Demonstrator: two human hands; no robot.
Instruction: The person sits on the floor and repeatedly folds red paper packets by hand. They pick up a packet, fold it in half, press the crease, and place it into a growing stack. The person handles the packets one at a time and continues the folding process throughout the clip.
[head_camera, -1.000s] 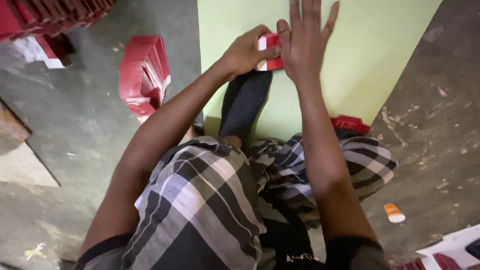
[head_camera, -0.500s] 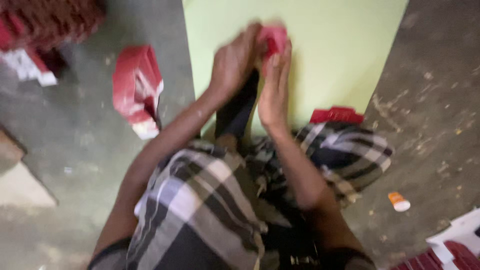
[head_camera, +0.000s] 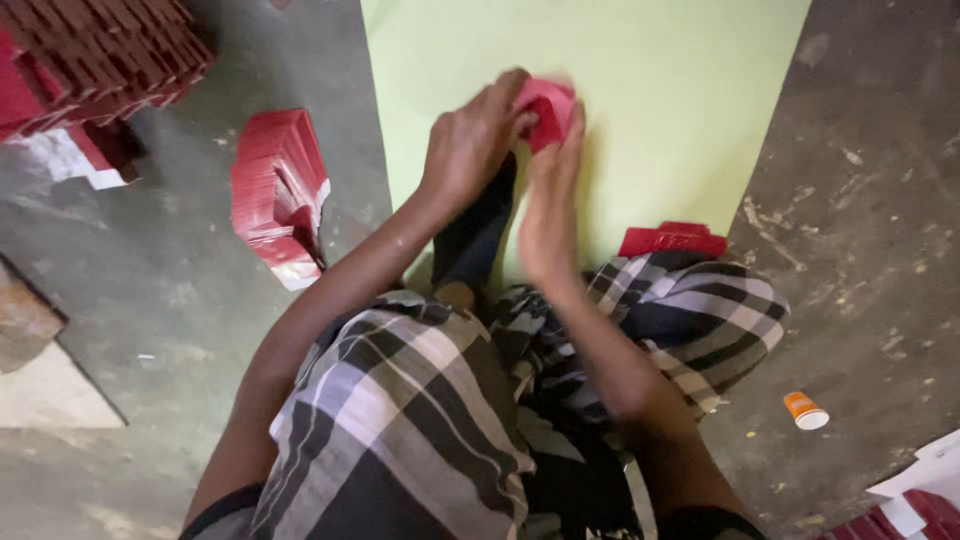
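scanning from the left, i see rows of dark red packs (head_camera: 100, 55) stacked at the top corner of the grey floor (head_camera: 170, 300), then a leaning pile of red flat cards (head_camera: 278, 195) just beside the pale green sheet (head_camera: 660, 110).

my left hand (head_camera: 470, 145) is curled, fingertips pinched on the left edge of a small red carton (head_camera: 545, 105) held just above the green sheet. my right hand (head_camera: 548, 205) stands edge-up against the carton's right side, fingers half closed around it; the blur hides exactly how tight. both hands have it between them, over the upper middle of the sheet.

i judge the carton is being folded or pressed into shape. to do that well i'd keep the left pinch firm as the anchor, let the right fingers run the crease in one press, and keep the piece over the sheet so it stays clean.

further right, a small bunch of red pieces (head_camera: 672, 240) lies touching my checked cloth (head_camera: 690, 310) at the knee, and an orange-and-white cap (head_camera: 805, 410) sits well apart on the floor.
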